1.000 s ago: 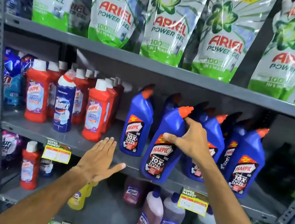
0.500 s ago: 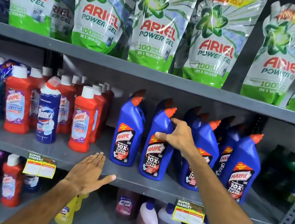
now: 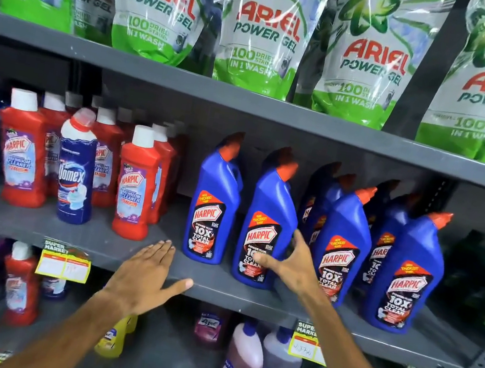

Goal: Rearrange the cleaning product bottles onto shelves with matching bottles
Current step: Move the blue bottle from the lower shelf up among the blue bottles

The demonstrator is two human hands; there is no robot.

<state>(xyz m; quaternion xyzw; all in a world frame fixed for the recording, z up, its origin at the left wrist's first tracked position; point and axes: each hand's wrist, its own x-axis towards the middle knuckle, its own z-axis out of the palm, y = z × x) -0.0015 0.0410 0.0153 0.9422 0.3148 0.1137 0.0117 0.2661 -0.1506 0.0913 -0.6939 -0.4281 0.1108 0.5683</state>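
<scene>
On the middle shelf (image 3: 156, 269), a blue Harpic bottle (image 3: 267, 220) is being steadied upright by the spread, unclenched right hand (image 3: 291, 266); square alignment is advised.

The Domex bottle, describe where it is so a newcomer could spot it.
Look at the middle shelf, left end, among the red Harpic bathroom cleaners. The Domex bottle stands in their front row. It alone is dark blue, with a white neck.

Both bare forearms reach forward and up. The left hand (image 3: 145, 280) lies flat, palm down, fingers together, thumb out. The right hand (image 3: 288, 264) is spread open, fingers apart, gripping nothing.
</scene>
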